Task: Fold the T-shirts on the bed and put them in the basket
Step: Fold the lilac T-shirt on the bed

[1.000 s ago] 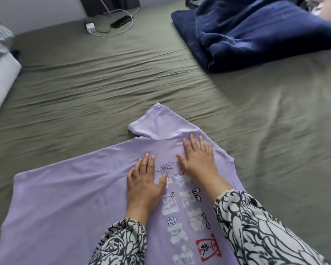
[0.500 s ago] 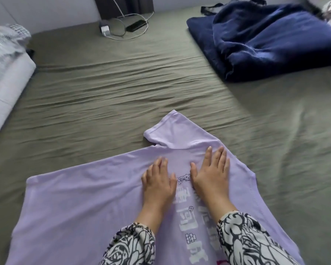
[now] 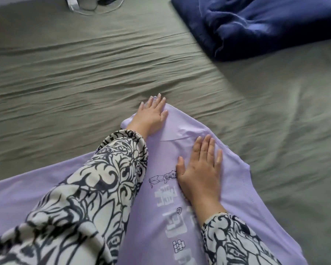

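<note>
Head view shows the left hand (image 3: 152, 113) flat on the purple T-shirt (image 3: 235, 180) sleeve and the right hand (image 3: 199, 169) flat on its chest, fingers straight, smoothing it for folding.

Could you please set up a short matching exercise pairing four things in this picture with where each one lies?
Things:
1. left hand
2. right hand
3. dark blue folded blanket
4. white charger with cable

Places:
A. far right on the bed
B. flat on the lilac printed T-shirt's chest
C. on the shirt's sleeve
D. far edge, left of centre

Pairs: 1-C, 2-B, 3-A, 4-D
</note>
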